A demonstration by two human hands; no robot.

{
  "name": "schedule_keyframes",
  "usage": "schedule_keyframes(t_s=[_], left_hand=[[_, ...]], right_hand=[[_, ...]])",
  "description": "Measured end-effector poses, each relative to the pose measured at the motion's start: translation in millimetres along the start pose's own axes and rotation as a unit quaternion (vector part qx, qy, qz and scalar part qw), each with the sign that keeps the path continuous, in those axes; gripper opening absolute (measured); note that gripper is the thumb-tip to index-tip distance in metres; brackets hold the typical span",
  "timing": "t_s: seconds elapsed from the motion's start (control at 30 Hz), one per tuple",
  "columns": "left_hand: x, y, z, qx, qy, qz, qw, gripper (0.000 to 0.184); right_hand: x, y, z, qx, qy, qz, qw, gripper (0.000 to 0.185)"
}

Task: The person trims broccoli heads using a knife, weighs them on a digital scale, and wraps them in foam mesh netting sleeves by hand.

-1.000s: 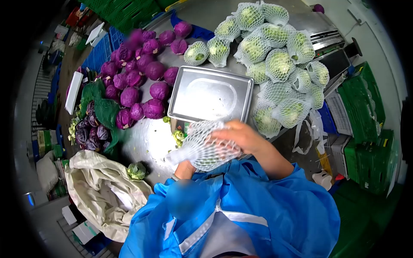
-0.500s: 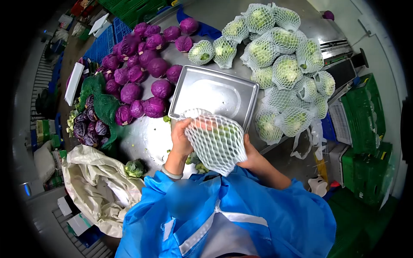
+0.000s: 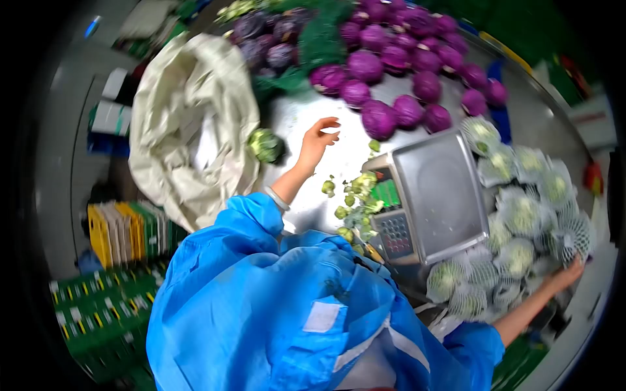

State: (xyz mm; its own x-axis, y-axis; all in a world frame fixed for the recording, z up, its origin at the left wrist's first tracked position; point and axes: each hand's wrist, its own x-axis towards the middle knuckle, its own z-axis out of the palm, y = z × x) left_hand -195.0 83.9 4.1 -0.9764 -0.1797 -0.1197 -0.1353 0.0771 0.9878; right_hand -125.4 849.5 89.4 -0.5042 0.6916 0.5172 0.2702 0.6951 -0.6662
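Note:
My left hand (image 3: 317,143) hovers over the metal table (image 3: 293,117), fingers curved and apart, holding nothing. Near it is a green vegetable head (image 3: 266,145) beside the pale sack. Far to the right, my right hand (image 3: 571,272) touches a white-netted vegetable (image 3: 572,238) at the edge of the netted pile (image 3: 520,215); its fingers are small and partly hidden, so its grip is unclear. Between my hands stands a scale with a metal tray (image 3: 441,195), keypad (image 3: 396,236) and green display. Green trimmings (image 3: 355,207) and a yellow-handled tool (image 3: 373,253) lie beside the scale.
Purple cabbages (image 3: 379,119) cover the table's far side, with darker ones (image 3: 280,56) by green netting (image 3: 323,39). An open pale sack (image 3: 195,124) stands at the left. Green crates (image 3: 111,313) are stacked at the lower left.
The view has swung left. The netted vegetable that was between both hands is gone from there; my left hand has let go, and my right arm has stretched out to the netted pile.

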Motion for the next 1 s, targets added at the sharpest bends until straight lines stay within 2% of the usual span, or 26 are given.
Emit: schedule_keyframes(t_s=[0.07, 0.13, 0.17, 0.23, 0.27, 0.37, 0.4, 0.43, 0.47, 0.5, 0.57, 0.6, 0.63, 0.67, 0.7, 0.73, 0.77, 0.83, 0.9, 0.93, 0.97, 1.0], left_hand=[[7, -20, -88, 0.051, 0.158, 0.047, 0.985, 0.028], [5, -31, -173, 0.147, 0.305, 0.089, 0.937, 0.023], [1, -40, -210, 0.219, 0.364, 0.111, 0.898, 0.021], [-12, -38, -252, 0.252, 0.342, 0.075, 0.902, 0.018], [-16, -34, -263, 0.281, 0.256, 0.010, 0.925, 0.029], [-21, -44, -236, 0.388, 0.067, 0.061, 0.917, 0.058], [-21, -49, -219, 0.474, 0.036, 0.079, 0.876, 0.072], [-22, -54, -202, 0.556, 0.004, 0.099, 0.825, 0.086], [-19, -74, -192, 0.621, 0.020, 0.101, 0.777, 0.091], [-13, -91, -187, 0.638, 0.075, 0.107, 0.759, 0.087], [1, -76, -176, 0.591, 0.108, 0.016, 0.800, 0.082], [10, -73, -180, 0.545, 0.127, 0.014, 0.829, 0.077], [22, -81, -192, 0.453, 0.126, 0.034, 0.882, 0.073], [24, -77, -196, 0.272, 0.099, -0.018, 0.957, 0.071], [28, -67, -195, 0.083, 0.064, -0.072, 0.992, 0.070], [13, -31, -177, -0.024, 0.010, -0.067, 0.997, 0.069], [-1, -8, -157, -0.069, -0.026, -0.030, 0.997, 0.073], [-28, 26, -113, -0.077, -0.106, 0.026, 0.991, 0.085], [-50, 32, -71, -0.063, -0.213, 0.050, 0.974, 0.093], [-58, 36, -56, -0.041, -0.265, 0.086, 0.960, 0.095], [-68, 51, -50, -0.055, -0.297, 0.100, 0.948, 0.087], [-70, 56, -53, -0.163, -0.293, -0.006, 0.942, 0.079]], right_hand=[[33, 40, 18, -0.141, -0.040, -0.084, 0.986, 0.066], [53, 87, 35, -0.320, -0.111, -0.198, 0.920, 0.075], [52, 85, 38, -0.313, -0.112, -0.182, 0.925, 0.075], [53, 75, 38, -0.304, -0.108, -0.149, 0.935, 0.077], [51, 65, 35, -0.282, -0.122, -0.137, 0.942, 0.081], [47, 34, 29, -0.451, -0.037, -0.164, 0.876, 0.084], [23, -20, 29, -0.439, 0.018, -0.207, 0.874, 0.077], [6, -54, 31, -0.374, 0.019, -0.270, 0.887, 0.071], [-9, -85, 35, -0.306, 0.020, -0.332, 0.892, 0.065], [-31, -118, 45, -0.217, -0.087, -0.298, 0.925, 0.057], [-96, -160, 73, -0.138, -0.145, -0.403, 0.893, 0.050], [-139, -195, 77, -0.128, -0.221, -0.407, 0.877, 0.049], [-189, -237, 79, -0.049, -0.316, -0.347, 0.882, 0.049], [-229, -257, 84, 0.006, -0.392, -0.343, 0.853, 0.049], [-266, -285, 86, 0.055, -0.451, -0.349, 0.820, 0.051], [-305, -305, 91, 0.102, -0.484, -0.307, 0.813, 0.052], [-338, -324, 95, 0.144, -0.561, -0.224, 0.784, 0.066], [-389, -372, 101, 0.257, -0.601, -0.125, 0.747, 0.086], [-421, -394, 116, 0.349, -0.609, 0.027, 0.711, 0.105], [-425, -398, 123, 0.348, -0.594, 0.017, 0.725, 0.104], [-424, -392, 125, 0.393, -0.580, 0.106, 0.706, 0.099], [-421, -389, 122, 0.426, -0.573, 0.173, 0.678, 0.096]])
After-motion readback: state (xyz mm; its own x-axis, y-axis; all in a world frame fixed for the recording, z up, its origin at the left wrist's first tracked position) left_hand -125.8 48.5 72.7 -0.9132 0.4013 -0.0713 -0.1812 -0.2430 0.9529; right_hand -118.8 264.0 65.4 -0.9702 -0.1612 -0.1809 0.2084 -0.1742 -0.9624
